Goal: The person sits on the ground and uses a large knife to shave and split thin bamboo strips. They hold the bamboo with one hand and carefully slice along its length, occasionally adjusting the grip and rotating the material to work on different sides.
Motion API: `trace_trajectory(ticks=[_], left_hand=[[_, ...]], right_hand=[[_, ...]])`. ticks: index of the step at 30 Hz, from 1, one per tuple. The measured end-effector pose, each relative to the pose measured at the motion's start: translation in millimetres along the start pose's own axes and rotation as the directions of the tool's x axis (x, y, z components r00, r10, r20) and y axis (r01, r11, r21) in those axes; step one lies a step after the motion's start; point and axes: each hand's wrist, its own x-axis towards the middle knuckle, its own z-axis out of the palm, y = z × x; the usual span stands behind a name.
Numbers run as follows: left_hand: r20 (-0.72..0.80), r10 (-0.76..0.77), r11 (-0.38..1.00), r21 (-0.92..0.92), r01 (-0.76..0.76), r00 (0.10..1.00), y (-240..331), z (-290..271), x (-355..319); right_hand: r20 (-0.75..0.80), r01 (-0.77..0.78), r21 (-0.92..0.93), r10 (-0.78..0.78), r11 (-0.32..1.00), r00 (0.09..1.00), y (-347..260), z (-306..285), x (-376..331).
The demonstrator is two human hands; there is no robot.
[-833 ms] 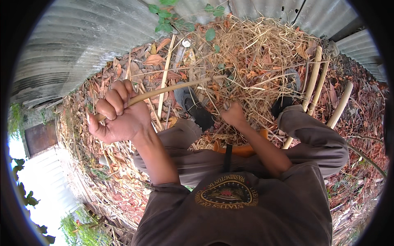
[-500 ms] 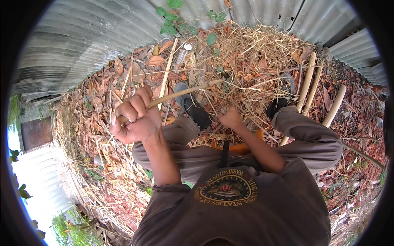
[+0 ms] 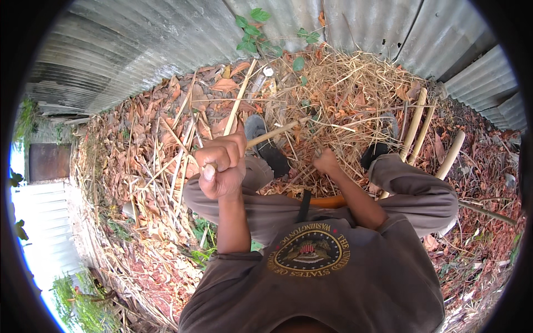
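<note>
My left hand [image 3: 222, 166] is closed in a fist round a pale wooden stick [image 3: 277, 131], with the thumb pressed near its close end. From the fist the stick slants away to the right, its far end over the dry straw [image 3: 355, 83]. My right hand [image 3: 326, 162] is lower, between the knees and just below that far end. Its fingers are closed, and a small greyish bit shows at the fingertips; what it is I cannot make out. My dark shoes stand on either side of the right hand, the left shoe [image 3: 272, 156] partly behind the stick.
Several thick peeled sticks [image 3: 415, 123] lie beyond my right knee. A long thin stick [image 3: 241, 97] lies ahead on brown leaves [image 3: 225, 85]. Corrugated metal sheets [image 3: 166, 39] wall off the far side. Something orange [image 3: 327, 202] shows beneath me, near a black strap [image 3: 303, 206].
My left fist has moved right with the stick, and less of the stick shows beyond it. The right hand stays low between the knees, still closed. The whole view has shifted slightly.
</note>
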Motion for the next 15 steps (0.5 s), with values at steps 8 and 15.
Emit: trace_trajectory(ticks=[8,15], left_hand=[[-0.153,0.031,0.999,0.047,-0.024,0.988,-22.6,24.1,5.7],[-0.298,0.076,0.997,0.026,-0.072,0.951,-31.3,34.9,19.4]], right_hand=[[-0.221,0.719,0.287,-0.686,0.634,0.693,-55.8,2.4,-84.9],[-0.166,0.166,0.132,-0.143,0.977,0.976,-60.1,-15.0,-38.3]])
